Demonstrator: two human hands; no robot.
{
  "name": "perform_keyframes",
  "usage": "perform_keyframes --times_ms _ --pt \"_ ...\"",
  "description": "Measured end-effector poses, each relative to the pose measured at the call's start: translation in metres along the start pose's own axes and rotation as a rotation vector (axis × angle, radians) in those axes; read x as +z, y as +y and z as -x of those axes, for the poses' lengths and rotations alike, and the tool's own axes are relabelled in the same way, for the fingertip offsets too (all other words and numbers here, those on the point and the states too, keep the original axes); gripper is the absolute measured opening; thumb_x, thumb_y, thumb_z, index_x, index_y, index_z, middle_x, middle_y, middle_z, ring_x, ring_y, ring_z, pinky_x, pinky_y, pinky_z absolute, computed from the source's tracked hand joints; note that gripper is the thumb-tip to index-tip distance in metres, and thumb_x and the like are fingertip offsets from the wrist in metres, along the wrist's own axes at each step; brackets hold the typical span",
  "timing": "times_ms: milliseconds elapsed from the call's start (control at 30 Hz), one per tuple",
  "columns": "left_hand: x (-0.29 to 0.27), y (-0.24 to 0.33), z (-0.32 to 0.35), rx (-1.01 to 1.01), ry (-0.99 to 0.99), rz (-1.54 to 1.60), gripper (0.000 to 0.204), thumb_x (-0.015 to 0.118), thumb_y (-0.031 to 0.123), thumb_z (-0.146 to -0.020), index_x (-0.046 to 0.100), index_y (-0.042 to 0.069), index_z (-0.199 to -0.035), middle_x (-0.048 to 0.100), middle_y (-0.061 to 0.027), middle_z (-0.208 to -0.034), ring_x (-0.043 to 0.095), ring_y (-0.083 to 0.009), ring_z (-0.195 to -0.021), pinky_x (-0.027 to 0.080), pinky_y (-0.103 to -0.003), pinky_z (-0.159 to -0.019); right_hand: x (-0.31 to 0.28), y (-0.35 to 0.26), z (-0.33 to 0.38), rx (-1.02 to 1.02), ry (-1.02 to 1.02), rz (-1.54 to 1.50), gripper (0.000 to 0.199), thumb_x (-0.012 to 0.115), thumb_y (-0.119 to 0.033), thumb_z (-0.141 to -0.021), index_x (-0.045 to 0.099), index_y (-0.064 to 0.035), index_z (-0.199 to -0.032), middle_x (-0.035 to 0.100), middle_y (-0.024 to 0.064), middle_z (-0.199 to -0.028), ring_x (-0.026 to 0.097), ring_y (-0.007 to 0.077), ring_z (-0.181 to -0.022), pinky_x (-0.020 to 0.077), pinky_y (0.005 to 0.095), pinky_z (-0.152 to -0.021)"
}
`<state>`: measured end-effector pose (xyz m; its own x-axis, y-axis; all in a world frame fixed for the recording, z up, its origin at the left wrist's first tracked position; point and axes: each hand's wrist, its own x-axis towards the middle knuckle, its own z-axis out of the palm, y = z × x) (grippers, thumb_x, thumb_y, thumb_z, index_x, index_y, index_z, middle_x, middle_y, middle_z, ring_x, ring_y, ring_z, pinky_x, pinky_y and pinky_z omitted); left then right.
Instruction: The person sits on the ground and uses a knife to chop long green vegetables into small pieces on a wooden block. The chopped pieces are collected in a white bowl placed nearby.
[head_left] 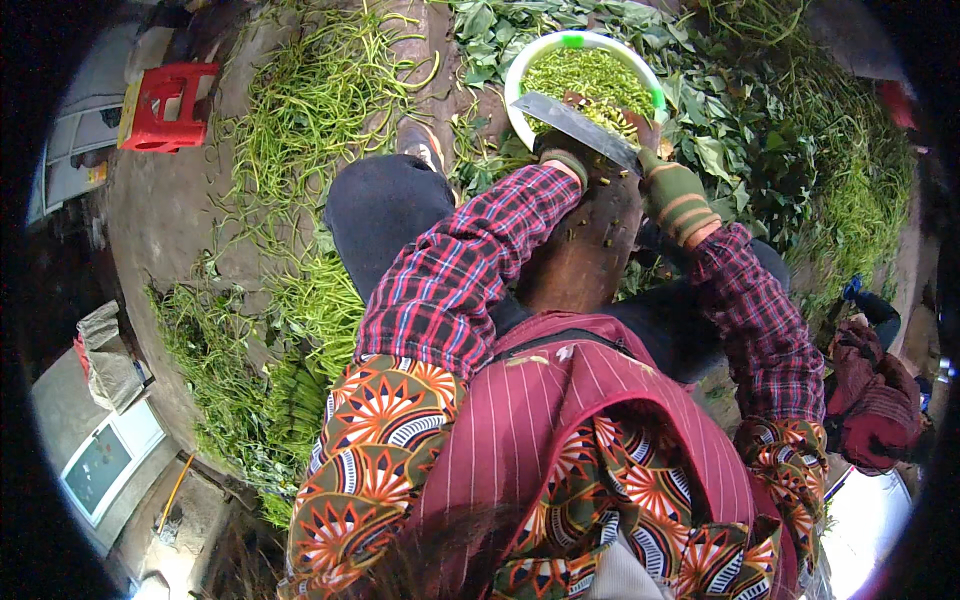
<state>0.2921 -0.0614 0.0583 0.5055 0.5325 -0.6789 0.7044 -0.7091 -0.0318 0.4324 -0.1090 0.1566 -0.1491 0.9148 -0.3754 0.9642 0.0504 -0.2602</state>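
Note:
My right hand, in a green striped glove, is closed round the handle of a broad-bladed knife. The steel blade reaches left across the near rim of a white and green basin. Chopped green pieces that look like cut long beans fill the basin. My left hand, also gloved, is by the basin's near side; the blade covers its fingers, so their hold is hidden. Below both hands a brown wooden board slopes between my legs, with a few cut bits on it.
Long green beans lie heaped on the ground at the left. Leafy greens spread to the right of the basin. A red plastic stool stands at the far left. Another person in dark red sits at the right.

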Motion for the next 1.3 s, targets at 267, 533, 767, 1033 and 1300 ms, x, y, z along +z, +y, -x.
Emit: perform_keyframes --times_ms 267,533,767,1033,1300 --pt "-0.006 -0.003 0.0 0.034 -0.054 -0.057 0.024 0.043 0.021 -0.075 0.06 0.014 -0.09 0.058 -0.0032 -0.092 0.053 -0.0228 -0.087 0.039 -0.047 -0.065 0.03 0.013 -0.03 0.059 0.052 -0.122 0.025 0.044 -0.007 -0.068 0.044 -0.0081 -0.093 0.05 0.0205 -0.091 0.051 0.035 -0.079 0.0414 0.039 -0.065" --pt "-0.012 -0.007 -0.012 -0.094 0.071 0.164 0.029 0.04 0.026 -0.076 0.057 0.014 -0.097 0.053 -0.0062 -0.101 0.05 -0.0252 -0.092 0.038 -0.048 -0.066 0.019 0.013 -0.044 -0.039 0.064 -0.089 0.034 0.05 -0.007 -0.062 0.045 -0.0086 -0.096 0.052 0.0183 -0.086 0.051 0.0326 -0.082 0.0412 0.038 -0.068" --pt "-0.006 -0.001 -0.014 -0.039 0.145 0.136 0.031 0.038 0.028 -0.077 0.053 0.014 -0.1 0.05 -0.0057 -0.104 0.046 -0.0245 -0.095 0.033 -0.049 -0.069 -0.003 0.003 -0.003 -0.022 -0.092 -0.005 0.027 0.048 -0.005 -0.063 0.042 -0.007 -0.09 0.052 0.0197 -0.067 0.053 0.0356 -0.065 0.0405 0.042 -0.054" --pt "-0.005 0.001 -0.013 -0.037 0.149 0.113 0.033 0.035 0.03 -0.077 0.049 0.015 -0.103 0.046 -0.0051 -0.108 0.042 -0.0238 -0.099 0.028 -0.05 -0.073 0.011 0.003 -0.006 -0.014 -0.046 -0.029 0.029 0.049 -0.005 -0.062 0.041 -0.0055 -0.09 0.052 0.0197 -0.068 0.053 0.0358 -0.067 0.0402 0.0415 -0.054" --pt "-0.007 -0.003 -0.017 -0.027 0.161 0.081 0.036 0.033 0.033 -0.077 0.046 0.016 -0.107 0.042 -0.0045 -0.112 0.038 -0.023 -0.103 0.023 -0.05 -0.077 0.035 0.012 -0.043 -0.028 0.015 -0.101 0.031 0.051 -0.006 -0.062 0.043 -0.007 -0.092 0.052 0.0206 -0.073 0.053 0.035 -0.07 0.0416 0.0397 -0.057"
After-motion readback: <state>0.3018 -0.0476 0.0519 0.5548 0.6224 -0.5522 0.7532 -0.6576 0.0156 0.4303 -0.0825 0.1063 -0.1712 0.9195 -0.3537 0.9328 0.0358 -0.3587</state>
